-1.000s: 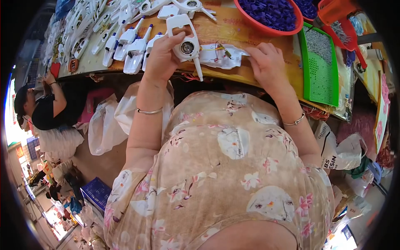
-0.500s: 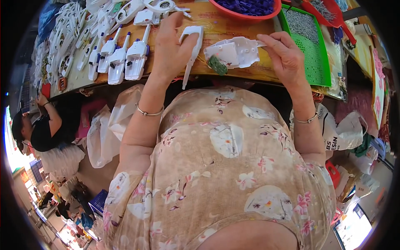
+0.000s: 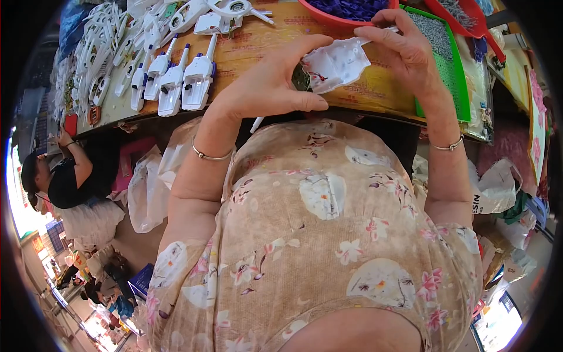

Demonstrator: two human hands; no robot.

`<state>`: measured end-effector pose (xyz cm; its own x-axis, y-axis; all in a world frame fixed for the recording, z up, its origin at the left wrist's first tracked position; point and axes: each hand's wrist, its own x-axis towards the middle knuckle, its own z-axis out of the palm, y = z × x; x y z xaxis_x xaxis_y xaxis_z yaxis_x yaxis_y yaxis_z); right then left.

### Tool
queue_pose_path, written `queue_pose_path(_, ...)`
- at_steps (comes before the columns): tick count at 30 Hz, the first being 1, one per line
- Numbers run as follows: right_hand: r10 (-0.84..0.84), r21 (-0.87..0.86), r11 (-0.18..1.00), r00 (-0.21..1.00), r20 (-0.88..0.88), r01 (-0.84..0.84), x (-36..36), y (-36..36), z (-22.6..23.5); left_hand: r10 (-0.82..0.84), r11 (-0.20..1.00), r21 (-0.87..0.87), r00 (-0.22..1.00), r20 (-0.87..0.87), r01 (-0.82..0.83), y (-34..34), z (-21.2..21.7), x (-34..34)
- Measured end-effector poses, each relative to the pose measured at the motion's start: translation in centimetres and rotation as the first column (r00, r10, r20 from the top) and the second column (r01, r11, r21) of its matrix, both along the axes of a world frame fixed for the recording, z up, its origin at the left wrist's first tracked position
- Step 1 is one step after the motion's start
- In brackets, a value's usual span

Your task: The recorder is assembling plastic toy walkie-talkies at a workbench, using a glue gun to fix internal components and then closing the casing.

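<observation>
A white plastic housing shell [image 3: 337, 63] with a small dark part at its left end is lifted above the wooden table's front edge [image 3: 375, 97]. My left hand [image 3: 267, 88] grips it from the left and below. From the right, my right hand [image 3: 402, 50] pinches its upper right corner. A thin white stem pokes out under my left hand.
Rows of assembled white plastic pieces [image 3: 176, 82] lie on the table at the left. A red bowl of purple parts [image 3: 346, 10] and a green tray of small grey parts [image 3: 443, 53] stand behind my hands. A seated person in black [image 3: 70, 176] is at the far left, with white bags [image 3: 146, 188] nearby.
Both hands have picked the white shell up off the table and brought it together above the front edge. The view has tilted slightly.
</observation>
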<state>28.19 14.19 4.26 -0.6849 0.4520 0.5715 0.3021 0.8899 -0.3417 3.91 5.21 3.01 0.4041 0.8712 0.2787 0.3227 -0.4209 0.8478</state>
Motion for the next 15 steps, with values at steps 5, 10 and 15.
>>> queue_pose_path(5, -0.263, 0.019, 0.960, 0.917, -0.300, 0.281, -2.9, -1.7, 1.9, 0.062, 0.927, -0.374, 0.992, 0.109, -0.017, 0.4, -0.1, 0.7)
queue_pose_path(10, -0.269, -0.176, 0.958, 0.925, -0.268, 0.228, -3.4, -5.6, -1.8, 0.270, 0.901, -0.433, 0.774, 0.573, 0.007, 1.2, -2.3, 1.8)
queue_pose_path(15, -0.294, -0.475, 0.870, 0.911, -0.290, 0.130, -5.7, -6.8, -4.3, 0.349, 0.899, -0.438, 0.572, 0.742, 0.020, 1.1, -3.7, 3.6)
